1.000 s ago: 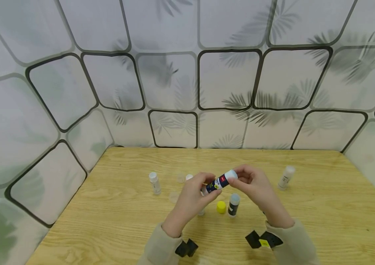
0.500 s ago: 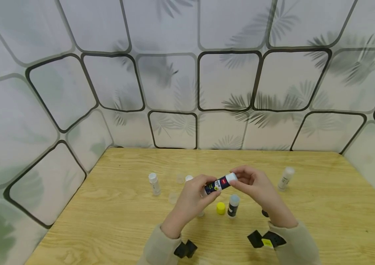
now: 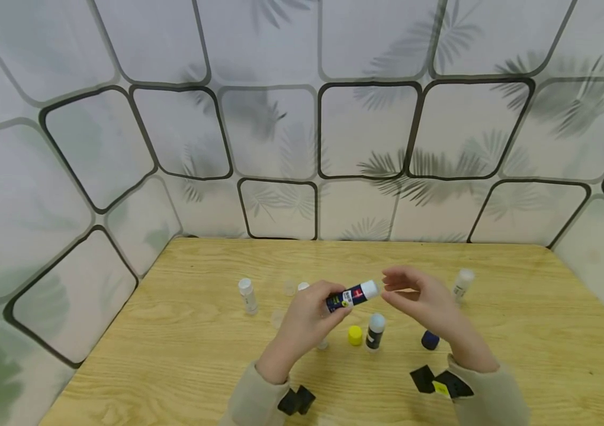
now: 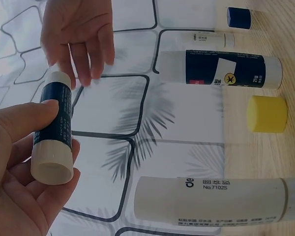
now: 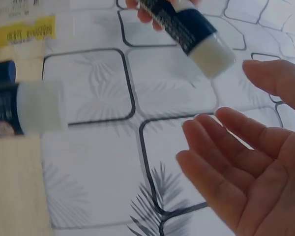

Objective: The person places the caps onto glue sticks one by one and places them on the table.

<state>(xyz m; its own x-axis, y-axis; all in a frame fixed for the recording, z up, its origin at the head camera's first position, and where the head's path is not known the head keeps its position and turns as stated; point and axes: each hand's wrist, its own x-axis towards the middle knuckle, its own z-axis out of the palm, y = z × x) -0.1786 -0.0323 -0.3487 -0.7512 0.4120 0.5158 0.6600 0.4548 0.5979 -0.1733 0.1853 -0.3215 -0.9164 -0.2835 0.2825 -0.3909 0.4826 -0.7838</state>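
Note:
My left hand (image 3: 309, 316) grips a glue stick (image 3: 347, 298) with a navy label, its white end tilted up to the right. In the left wrist view the thumb lies along the label of this glue stick (image 4: 54, 120), and its pale round base faces the camera. My right hand (image 3: 421, 299) is just off the white end, with fingers apart and nothing in them. In the right wrist view, a gap shows between the right hand (image 5: 250, 167) and the white end. Below the hands stand a second navy-labelled glue stick (image 3: 375, 332) and a yellow cap (image 3: 354, 335).
A navy cap (image 3: 430, 339) sits below my right wrist. White glue sticks stand at the left (image 3: 247, 296) and behind my right hand, where another white glue stick (image 3: 463, 283) shows. Clear round pieces (image 3: 289, 288) lie left of centre. Patterned cloth (image 3: 280, 201) borders the wooden table (image 3: 174, 343).
My right hand has let go of the glue stick's white end and drawn back to the right. The navy cap has come into full view. My left hand keeps its grip.

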